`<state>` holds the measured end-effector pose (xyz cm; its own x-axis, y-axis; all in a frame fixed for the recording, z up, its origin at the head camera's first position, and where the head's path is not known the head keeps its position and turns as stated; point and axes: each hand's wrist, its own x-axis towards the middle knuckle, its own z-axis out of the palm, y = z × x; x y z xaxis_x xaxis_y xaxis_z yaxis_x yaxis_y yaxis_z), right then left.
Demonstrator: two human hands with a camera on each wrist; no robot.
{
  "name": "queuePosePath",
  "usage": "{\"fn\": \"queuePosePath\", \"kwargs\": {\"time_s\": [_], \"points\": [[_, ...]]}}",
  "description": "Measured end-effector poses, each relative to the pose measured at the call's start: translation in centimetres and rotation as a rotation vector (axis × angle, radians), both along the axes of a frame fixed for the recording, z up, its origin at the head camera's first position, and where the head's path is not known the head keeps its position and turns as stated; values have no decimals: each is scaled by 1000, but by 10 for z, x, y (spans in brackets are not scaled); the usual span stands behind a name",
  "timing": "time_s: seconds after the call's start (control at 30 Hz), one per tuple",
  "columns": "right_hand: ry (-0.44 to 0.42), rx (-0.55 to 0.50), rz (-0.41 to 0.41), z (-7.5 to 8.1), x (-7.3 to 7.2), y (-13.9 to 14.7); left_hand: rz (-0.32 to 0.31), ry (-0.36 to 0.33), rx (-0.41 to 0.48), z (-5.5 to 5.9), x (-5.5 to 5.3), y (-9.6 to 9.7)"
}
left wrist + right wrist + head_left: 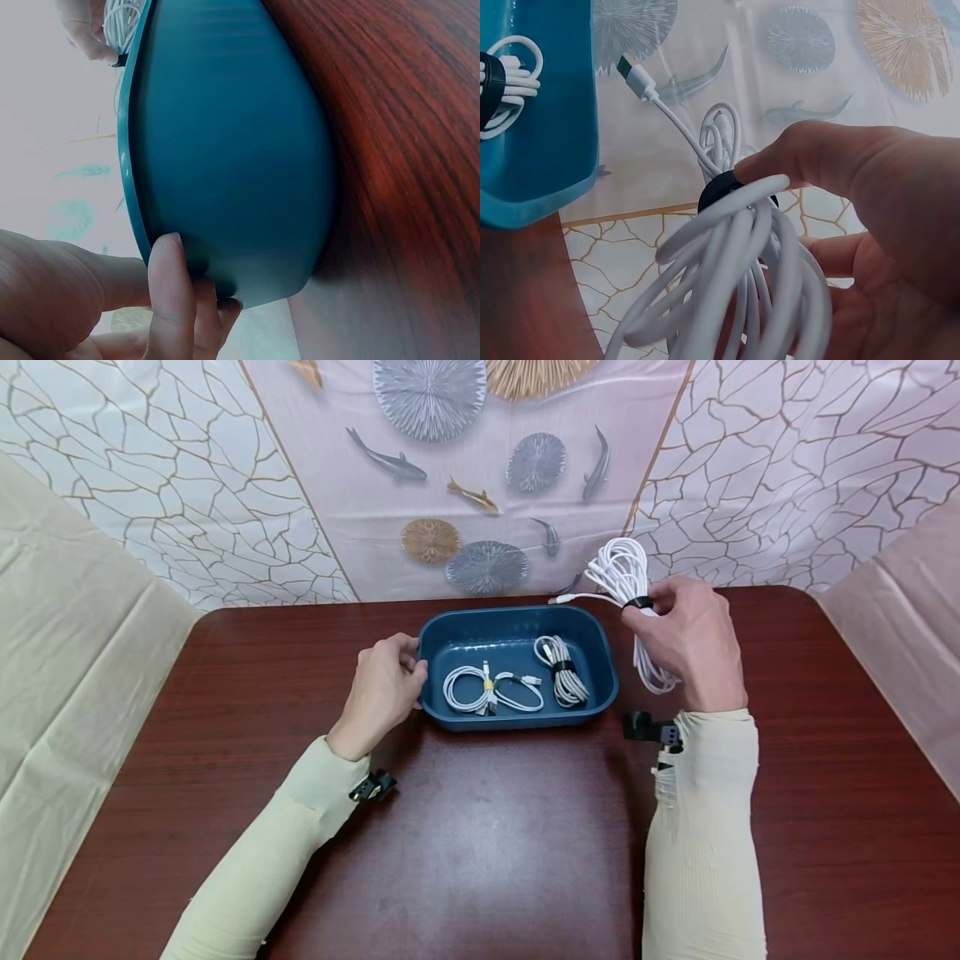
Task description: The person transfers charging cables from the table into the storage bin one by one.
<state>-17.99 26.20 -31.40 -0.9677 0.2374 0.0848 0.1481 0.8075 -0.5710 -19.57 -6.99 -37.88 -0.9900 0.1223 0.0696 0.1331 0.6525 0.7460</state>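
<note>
My right hand (693,639) pinches a bundled white USB cable (621,568) at its black strap, raised just right of the blue plastic bin (517,724). One end of that cable, with its USB plug (637,77), sticks out loose in the right wrist view. At the bin's left end, my left hand (384,689) grips the rim, with fingers against the outer wall (225,150). Inside the bin lie a white cable (465,706) tied with a yellow band and, to its right, another coiled cable (572,689) with a black strap.
The bin stands near the back edge of a dark red-brown wooden table (480,835). Behind it hangs a patterned backdrop (495,518). Pale cloth (67,710) borders the table on both sides. A small black device (652,729) is strapped at the right wrist.
</note>
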Motion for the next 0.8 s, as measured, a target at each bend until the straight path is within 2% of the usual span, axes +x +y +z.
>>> {"fn": "queuePosePath", "kwargs": {"time_s": [0.33, 0.8], "points": [[-19, -6, 23, -1, -3, -3, -2, 4, -6, 0, 0, 0], [0, -5, 87, 1, -4, -18, 6, -5, -9, -1, -1, 0]]}}
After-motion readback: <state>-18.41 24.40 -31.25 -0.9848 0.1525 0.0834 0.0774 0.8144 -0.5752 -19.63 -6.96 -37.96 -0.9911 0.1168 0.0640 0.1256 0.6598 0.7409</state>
